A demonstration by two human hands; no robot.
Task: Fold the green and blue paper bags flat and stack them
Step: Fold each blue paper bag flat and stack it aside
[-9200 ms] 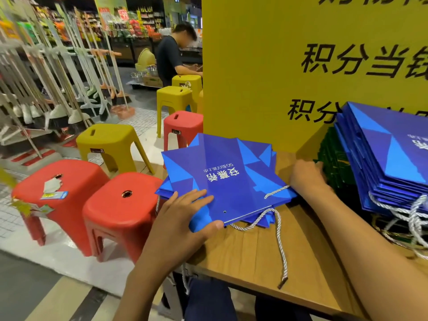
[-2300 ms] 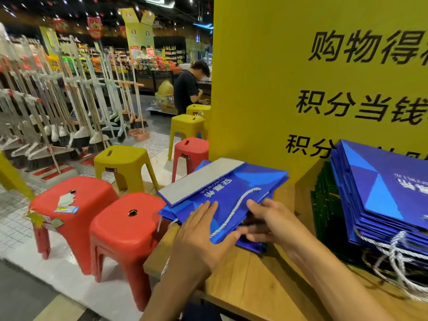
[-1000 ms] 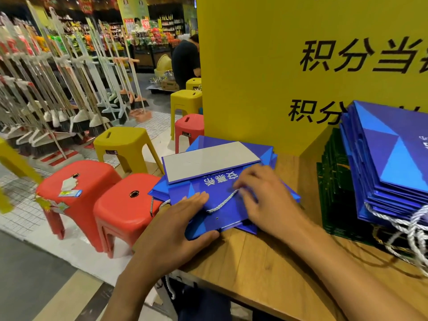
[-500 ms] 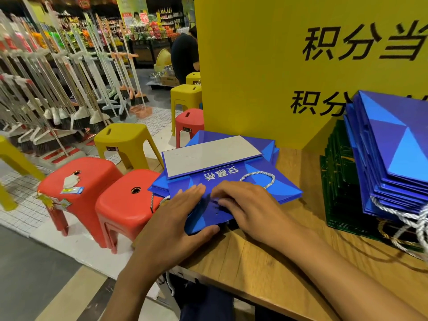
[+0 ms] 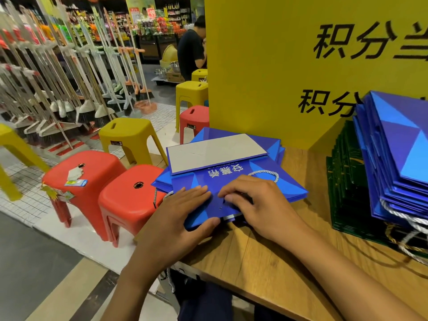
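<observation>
A folded blue paper bag (image 5: 231,181) lies on top of a small stack of flat blue bags at the left corner of the wooden table (image 5: 266,262). Its grey bottom panel (image 5: 215,151) is folded over on the far side, and a white rope handle (image 5: 264,173) loops out on top. My left hand (image 5: 178,218) lies flat on the bag's near left corner, thumb along the near edge. My right hand (image 5: 254,202) presses beside it near the bag's mouth with bent fingers. What is under those fingertips is hidden.
More flat blue bags (image 5: 398,154) lean in a pile at the right on a stack of dark green bags (image 5: 347,181). A yellow sign board (image 5: 278,66) stands behind the table. Red stools (image 5: 129,198) and yellow stools (image 5: 129,137) stand left of the table's edge; a person (image 5: 192,52) is farther back.
My right hand slid from the middle of the blue bag to its near edge, beside my left hand. My left hand stayed on the near corner.
</observation>
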